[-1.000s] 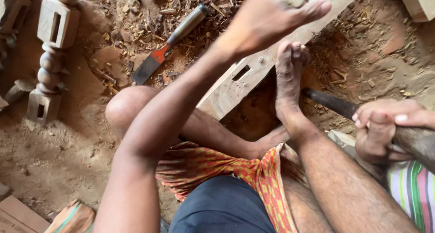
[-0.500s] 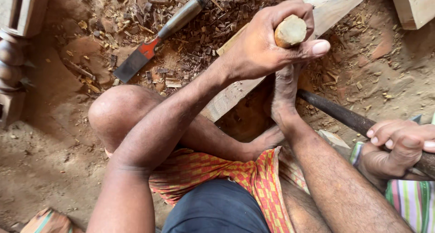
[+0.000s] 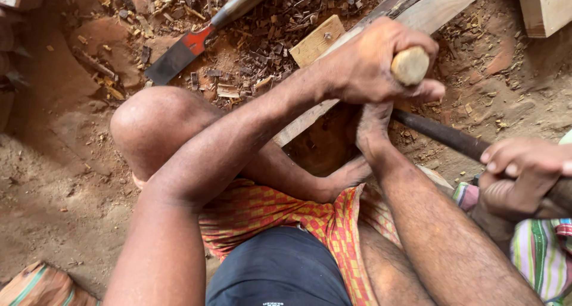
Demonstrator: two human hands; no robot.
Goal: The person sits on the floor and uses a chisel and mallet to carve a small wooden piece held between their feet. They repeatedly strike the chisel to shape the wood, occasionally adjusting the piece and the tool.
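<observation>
Presently the wooden plank (image 3: 429, 5) lies slanted on the dirt floor (image 3: 53, 181), pinned under the foot (image 3: 374, 127). Left hand (image 3: 369, 65) is clenched around the chisel handle (image 3: 409, 65); right hand (image 3: 515, 175) grips the dark mallet handle (image 3: 444, 136). Judgement: hold chisel upright, strike squarely. Spare chisel (image 3: 205, 32) lies apart.

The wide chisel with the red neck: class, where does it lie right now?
In the head view the chisel lies upper left on the dirt among wood chips, beyond the knee, untouched.

Rough wooden plank (image 3: 417, 8), smooth wooden handle (image 3: 410, 65), dull metal chisel (image 3: 205, 35).
</observation>
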